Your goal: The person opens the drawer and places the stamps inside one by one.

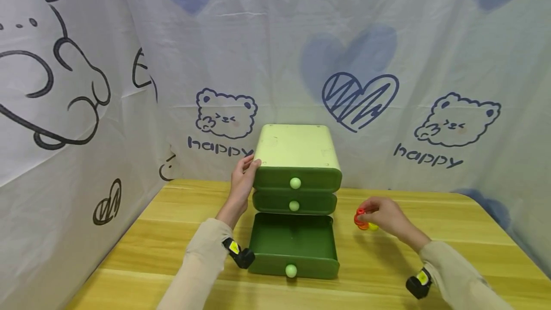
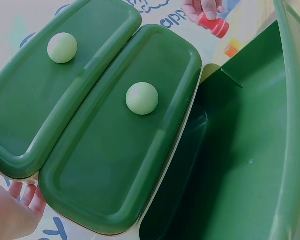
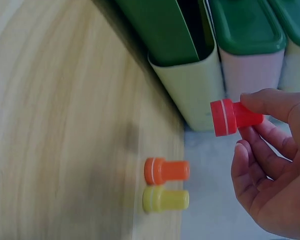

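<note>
A green three-drawer cabinet point(image 1: 295, 157) stands on the wooden table point(image 1: 172, 233); its bottom drawer point(image 1: 292, 243) is pulled out and looks empty. My left hand point(image 1: 243, 178) rests with straight fingers against the cabinet's upper left side. To the right of the cabinet, my right hand point(image 1: 380, 214) pinches a small red stamp-like peg point(image 3: 232, 117) just above the table. An orange peg point(image 3: 166, 171) and a yellow peg point(image 3: 165, 199) lie side by side on the table under that hand. The two upper drawers point(image 2: 115, 145) are closed, each with a pale round knob point(image 2: 142, 98).
White cloth printed with bears and hearts point(image 1: 361, 94) hangs behind and to both sides of the table. Bare wood stretches left and right of the cabinet, and the table's front edge is close to me.
</note>
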Action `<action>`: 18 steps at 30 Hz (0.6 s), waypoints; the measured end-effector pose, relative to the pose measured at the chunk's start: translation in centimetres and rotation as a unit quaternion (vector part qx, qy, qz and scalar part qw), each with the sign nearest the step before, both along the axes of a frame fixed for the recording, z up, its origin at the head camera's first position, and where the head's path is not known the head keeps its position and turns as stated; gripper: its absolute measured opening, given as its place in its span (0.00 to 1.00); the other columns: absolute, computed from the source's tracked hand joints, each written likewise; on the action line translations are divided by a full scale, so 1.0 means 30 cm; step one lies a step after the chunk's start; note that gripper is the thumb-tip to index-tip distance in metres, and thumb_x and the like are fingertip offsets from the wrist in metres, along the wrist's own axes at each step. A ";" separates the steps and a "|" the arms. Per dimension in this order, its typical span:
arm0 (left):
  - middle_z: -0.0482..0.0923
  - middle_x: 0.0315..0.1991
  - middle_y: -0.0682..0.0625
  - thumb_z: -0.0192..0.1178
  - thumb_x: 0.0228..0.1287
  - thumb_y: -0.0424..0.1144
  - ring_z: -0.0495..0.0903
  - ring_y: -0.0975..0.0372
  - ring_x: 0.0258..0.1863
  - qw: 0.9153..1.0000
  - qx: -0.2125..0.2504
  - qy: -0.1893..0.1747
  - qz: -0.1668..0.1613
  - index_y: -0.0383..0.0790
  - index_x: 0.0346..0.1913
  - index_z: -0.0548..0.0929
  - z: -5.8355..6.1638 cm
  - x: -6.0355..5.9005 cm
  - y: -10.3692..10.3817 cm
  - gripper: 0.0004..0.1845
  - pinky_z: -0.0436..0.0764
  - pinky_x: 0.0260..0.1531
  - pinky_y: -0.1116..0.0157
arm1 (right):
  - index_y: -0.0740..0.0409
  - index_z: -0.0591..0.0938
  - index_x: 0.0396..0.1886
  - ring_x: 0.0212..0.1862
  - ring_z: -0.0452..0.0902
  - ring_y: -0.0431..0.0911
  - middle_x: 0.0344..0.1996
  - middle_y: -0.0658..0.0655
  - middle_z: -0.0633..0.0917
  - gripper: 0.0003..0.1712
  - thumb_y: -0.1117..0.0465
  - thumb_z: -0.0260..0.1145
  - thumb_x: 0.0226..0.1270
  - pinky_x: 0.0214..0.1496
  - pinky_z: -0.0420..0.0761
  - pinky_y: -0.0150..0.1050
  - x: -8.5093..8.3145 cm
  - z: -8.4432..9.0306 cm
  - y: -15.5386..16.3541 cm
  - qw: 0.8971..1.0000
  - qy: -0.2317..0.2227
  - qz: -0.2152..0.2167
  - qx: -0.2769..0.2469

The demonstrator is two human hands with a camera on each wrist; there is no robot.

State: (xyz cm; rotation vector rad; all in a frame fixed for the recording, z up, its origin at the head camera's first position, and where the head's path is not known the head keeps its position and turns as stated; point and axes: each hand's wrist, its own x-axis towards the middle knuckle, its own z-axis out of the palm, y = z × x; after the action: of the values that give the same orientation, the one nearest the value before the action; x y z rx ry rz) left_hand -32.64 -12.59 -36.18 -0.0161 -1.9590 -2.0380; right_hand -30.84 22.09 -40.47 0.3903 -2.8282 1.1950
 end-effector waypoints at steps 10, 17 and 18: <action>0.66 0.62 0.38 0.54 0.67 0.44 0.67 0.48 0.59 1.000 0.003 -0.008 -0.007 0.36 0.67 0.68 -0.001 0.003 -0.002 0.28 0.68 0.59 0.51 | 0.61 0.82 0.32 0.32 0.75 0.46 0.27 0.51 0.81 0.09 0.66 0.74 0.52 0.29 0.77 0.39 0.019 0.016 -0.065 0.999 0.000 0.053 0.007; 0.66 0.62 0.38 0.55 0.67 0.44 0.67 0.48 0.59 1.000 0.003 -0.006 -0.004 0.36 0.66 0.68 0.001 0.005 -0.001 0.28 0.68 0.59 0.50 | 0.60 0.81 0.29 0.33 0.76 0.45 0.26 0.49 0.81 0.09 0.68 0.74 0.49 0.33 0.78 0.39 0.026 0.023 -0.103 0.995 0.018 0.100 0.017; 0.66 0.62 0.38 0.55 0.67 0.44 0.67 0.48 0.59 1.000 0.003 -0.005 -0.004 0.36 0.66 0.68 0.002 0.004 -0.001 0.28 0.68 0.59 0.50 | 0.60 0.81 0.29 0.33 0.76 0.44 0.27 0.48 0.81 0.09 0.67 0.75 0.49 0.34 0.77 0.39 0.028 0.025 -0.108 0.994 0.022 0.109 0.020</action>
State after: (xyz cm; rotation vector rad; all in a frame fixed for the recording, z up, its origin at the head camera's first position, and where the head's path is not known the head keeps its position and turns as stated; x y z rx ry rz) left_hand -32.53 -12.61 -36.13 -0.0125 -1.9619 -2.0528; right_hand -29.98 18.86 -39.73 0.7357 -2.8336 1.1461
